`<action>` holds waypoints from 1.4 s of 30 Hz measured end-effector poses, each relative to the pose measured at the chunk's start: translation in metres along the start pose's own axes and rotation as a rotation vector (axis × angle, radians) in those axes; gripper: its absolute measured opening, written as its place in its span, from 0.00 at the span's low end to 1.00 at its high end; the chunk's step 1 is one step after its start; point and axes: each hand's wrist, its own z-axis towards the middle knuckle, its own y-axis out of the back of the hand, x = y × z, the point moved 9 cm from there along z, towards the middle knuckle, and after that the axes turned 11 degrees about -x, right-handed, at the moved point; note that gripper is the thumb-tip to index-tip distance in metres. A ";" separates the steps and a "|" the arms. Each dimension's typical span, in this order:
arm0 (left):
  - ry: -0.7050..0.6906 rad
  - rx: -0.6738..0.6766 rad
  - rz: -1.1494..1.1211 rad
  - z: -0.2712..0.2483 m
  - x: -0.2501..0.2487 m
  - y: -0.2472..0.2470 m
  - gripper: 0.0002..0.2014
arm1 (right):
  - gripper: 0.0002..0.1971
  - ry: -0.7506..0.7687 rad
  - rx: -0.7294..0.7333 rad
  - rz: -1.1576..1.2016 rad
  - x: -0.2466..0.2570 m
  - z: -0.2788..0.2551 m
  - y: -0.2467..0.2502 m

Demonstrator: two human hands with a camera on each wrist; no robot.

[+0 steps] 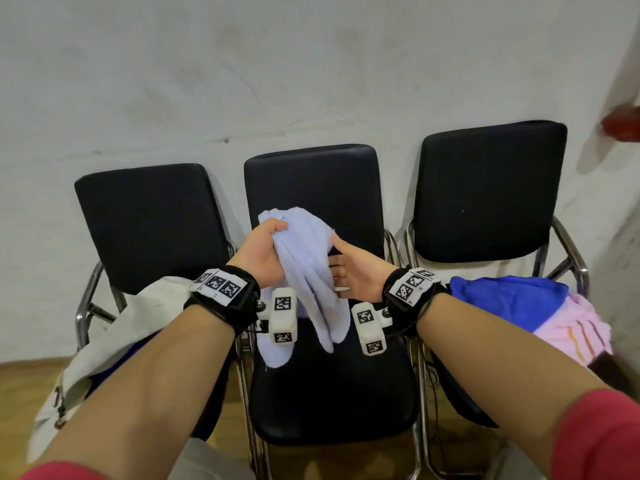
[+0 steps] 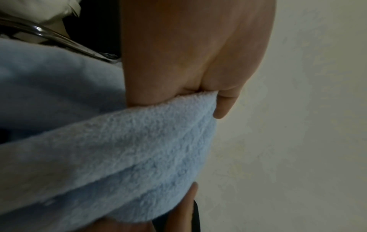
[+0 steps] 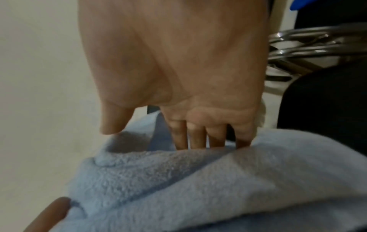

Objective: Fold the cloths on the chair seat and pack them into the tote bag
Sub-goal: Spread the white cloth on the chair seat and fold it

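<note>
A light blue terry cloth [image 1: 308, 271] hangs bunched above the middle black chair's seat [image 1: 332, 393]. My left hand [image 1: 273, 233] grips its upper end, fingers curled round the fabric; the left wrist view shows the cloth [image 2: 119, 157] wrapped under that hand [image 2: 188, 55]. My right hand [image 1: 341, 261] is at the cloth's right side with straight fingers against it and the thumb raised. In the right wrist view those fingers [image 3: 196, 136] slip behind a fold of the cloth [image 3: 198, 180]. A cream tote bag [image 1: 104, 341] lies on the left chair.
On the right chair lie a dark blue cloth [image 1: 509, 299] and a pink cloth [image 1: 575, 327]. The three black chairs stand against a white wall, with chrome armrests [image 1: 568, 247] between them. A red object [image 1: 623, 123] shows at the right edge. Wooden floor lies below.
</note>
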 end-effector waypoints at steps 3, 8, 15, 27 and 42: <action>-0.004 0.069 0.025 -0.003 -0.003 -0.008 0.21 | 0.36 0.015 0.076 0.164 0.009 -0.002 -0.015; -0.075 0.026 0.170 0.001 -0.013 0.006 0.21 | 0.30 0.090 0.046 0.296 0.026 0.010 -0.020; 0.006 -0.114 0.321 0.014 0.007 0.034 0.11 | 0.23 0.209 -0.052 0.241 0.046 0.017 -0.019; -0.371 -0.538 1.182 0.044 -0.021 0.088 0.08 | 0.16 0.239 -0.249 0.130 0.063 0.009 0.016; -0.040 -0.312 0.170 0.020 -0.011 0.117 0.36 | 0.22 0.090 -0.424 0.030 0.070 -0.017 0.087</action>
